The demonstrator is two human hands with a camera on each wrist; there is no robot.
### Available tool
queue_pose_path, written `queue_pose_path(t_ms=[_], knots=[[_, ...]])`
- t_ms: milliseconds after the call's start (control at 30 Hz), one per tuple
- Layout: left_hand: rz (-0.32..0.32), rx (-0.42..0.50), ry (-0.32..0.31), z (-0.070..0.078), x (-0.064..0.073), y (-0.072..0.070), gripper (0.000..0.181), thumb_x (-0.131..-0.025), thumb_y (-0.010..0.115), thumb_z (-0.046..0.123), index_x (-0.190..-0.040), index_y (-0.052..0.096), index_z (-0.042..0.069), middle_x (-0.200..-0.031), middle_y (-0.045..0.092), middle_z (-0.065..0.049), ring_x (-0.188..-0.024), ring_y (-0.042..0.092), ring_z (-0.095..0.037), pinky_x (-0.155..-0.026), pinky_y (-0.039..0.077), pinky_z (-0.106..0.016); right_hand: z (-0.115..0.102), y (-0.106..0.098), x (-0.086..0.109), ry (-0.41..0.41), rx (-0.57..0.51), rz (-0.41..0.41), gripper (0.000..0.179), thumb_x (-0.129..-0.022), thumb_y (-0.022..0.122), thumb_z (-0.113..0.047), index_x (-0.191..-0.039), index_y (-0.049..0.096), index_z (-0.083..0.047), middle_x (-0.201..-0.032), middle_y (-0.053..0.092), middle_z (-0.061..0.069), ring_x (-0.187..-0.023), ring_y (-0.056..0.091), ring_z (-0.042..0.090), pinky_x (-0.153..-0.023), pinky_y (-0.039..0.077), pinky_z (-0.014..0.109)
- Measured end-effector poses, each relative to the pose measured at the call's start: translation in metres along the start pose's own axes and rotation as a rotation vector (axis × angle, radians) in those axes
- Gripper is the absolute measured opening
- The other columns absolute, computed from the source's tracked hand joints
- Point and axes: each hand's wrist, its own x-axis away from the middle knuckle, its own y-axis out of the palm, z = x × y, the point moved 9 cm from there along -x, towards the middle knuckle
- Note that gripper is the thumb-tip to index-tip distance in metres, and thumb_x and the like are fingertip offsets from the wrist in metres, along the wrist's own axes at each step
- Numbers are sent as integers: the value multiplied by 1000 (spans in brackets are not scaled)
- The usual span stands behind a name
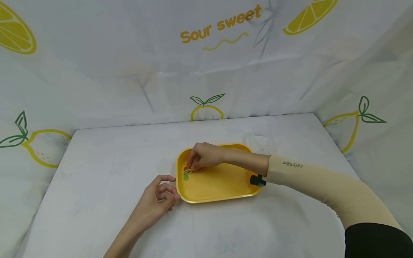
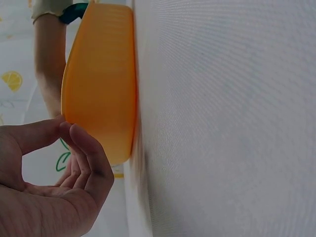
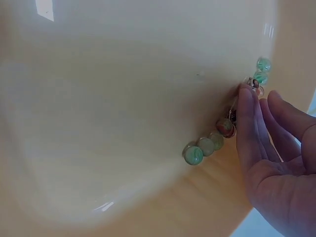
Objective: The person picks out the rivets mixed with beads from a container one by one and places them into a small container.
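In the right wrist view we see the beaded jewellery (image 3: 225,127) on both sides of the fingertips, its line slanting from green beads at lower left to upper right, while the head view shows us only the nearer cluster, lying front to back by the left end of the yellow tray (image 1: 222,188). Our right hand (image 1: 206,156) reaches across from the right, palm down, thumb and fingers closed in a pinch on the jewellery; our left hand (image 1: 158,199) curves loosely at the tray's rim, thumb and forefinger apart, gripping nothing.
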Motion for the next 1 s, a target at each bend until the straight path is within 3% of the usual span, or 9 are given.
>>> queue_pose_path(t_ms=[500, 1000], knots=[[3, -2, -1, 1, 0, 0, 51, -93, 70, -3, -139, 53, 9, -103, 73, -14, -79, 69, -21, -70, 60, -27, 1, 6, -2, 27, 60, -9, 16, -101, 72, 0, -116, 79, 2, -105, 82, 12, -81, 73, 10, -76, 63, 21], [-16, -16, 18, 1, 0, 1, 51, -94, 68, -3, -141, 51, 7, -104, 73, -15, -79, 69, -20, -72, 61, -27, -1, 3, -1, 14, 76, 7, 8, -98, 76, 0, -104, 81, 0, -93, 82, 11, -76, 74, 14, -73, 63, 21]])
